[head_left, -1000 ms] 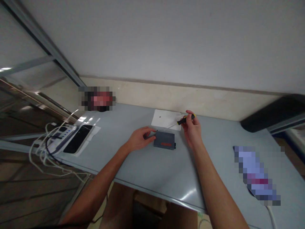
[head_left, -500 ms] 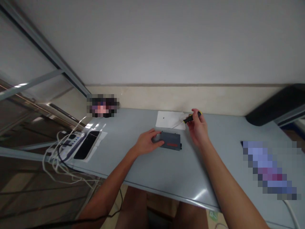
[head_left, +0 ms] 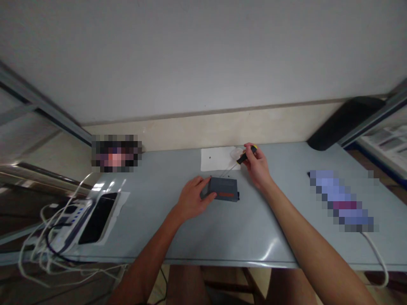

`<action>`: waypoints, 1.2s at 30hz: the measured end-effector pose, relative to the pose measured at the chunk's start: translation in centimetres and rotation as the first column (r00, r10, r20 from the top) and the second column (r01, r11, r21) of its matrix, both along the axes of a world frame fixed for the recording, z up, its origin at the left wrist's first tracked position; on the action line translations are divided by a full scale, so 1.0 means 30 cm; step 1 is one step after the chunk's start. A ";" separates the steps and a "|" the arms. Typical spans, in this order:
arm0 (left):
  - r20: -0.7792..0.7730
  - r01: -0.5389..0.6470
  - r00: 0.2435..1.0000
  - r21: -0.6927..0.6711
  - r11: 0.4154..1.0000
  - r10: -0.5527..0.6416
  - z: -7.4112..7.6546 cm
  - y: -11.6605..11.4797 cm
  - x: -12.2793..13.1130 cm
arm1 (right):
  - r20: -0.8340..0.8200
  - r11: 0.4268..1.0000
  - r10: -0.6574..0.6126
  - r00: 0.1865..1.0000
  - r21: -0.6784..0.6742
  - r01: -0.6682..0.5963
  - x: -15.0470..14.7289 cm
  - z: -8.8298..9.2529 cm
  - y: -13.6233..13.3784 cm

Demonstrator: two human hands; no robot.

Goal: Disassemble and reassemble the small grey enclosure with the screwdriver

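Table (head_left: 222, 237): grey top. The far edge meets the wall skirting and the near edge runs across the bottom of the view. There is a broad bare stretch between the near edge and the grey box, and another to the right of the right forearm.

Grey box (head_left: 224, 189): a flat casing with a red strip on its near side. It lies flat at the middle of the table, nearer the far edge. The casing is closed and its contents are hidden.

White sheet (head_left: 215, 159): lies flat just behind the box, against the far edge, with a small dark speck on it.

Left hand (head_left: 193, 197): palm down, forearm reaching in from the lower left. The fingers are closed over the left end of the grey box, with the thumb on its near side.

Right hand (head_left: 258, 167): raised just behind and right of the box, with the wrist bent. The fingers are pinched around the screwdriver (head_left: 245, 156), which has a black and yellow handle. Its thin shaft slants down and left toward the box's far edge; whether the tip touches cannot be told.

Left end of the table: a power strip (head_left: 68, 215) with white cables (head_left: 38, 254) spilling over the edge, and a black phone (head_left: 97, 217) beside it on a pale sheet.

Far right corner: a long black object (head_left: 345, 122), well apart from the hands.
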State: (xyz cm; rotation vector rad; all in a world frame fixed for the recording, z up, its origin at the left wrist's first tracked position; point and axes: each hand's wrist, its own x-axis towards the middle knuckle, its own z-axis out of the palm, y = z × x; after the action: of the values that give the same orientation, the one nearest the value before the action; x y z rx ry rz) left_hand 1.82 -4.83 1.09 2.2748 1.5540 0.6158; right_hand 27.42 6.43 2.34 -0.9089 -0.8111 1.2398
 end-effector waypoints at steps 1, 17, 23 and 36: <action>0.009 0.024 1.000 -0.002 1.000 -0.024 -0.002 0.000 -0.003 | 0.010 1.000 -0.004 1.000 0.004 0.004 0.003 -0.002 0.002; 0.166 0.189 0.967 0.038 0.981 -0.193 0.034 0.016 -0.048 | 0.228 0.974 0.176 0.958 0.102 -0.203 -0.055 -0.043 -0.026; 0.185 0.189 0.964 0.041 0.981 -0.193 0.032 0.015 -0.044 | 0.179 0.986 0.104 0.978 0.114 -0.126 -0.024 -0.005 -0.016; 0.102 0.270 0.951 0.183 0.945 -0.291 0.007 -0.006 0.007 | 0.187 0.995 -0.079 0.979 0.070 0.067 0.081 -0.011 0.039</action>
State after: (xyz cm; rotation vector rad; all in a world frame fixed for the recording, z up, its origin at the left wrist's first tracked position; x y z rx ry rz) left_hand 2.02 -5.01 1.30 2.4637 1.1269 0.8181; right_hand 29.86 7.61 2.00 -1.0074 -0.9540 1.0685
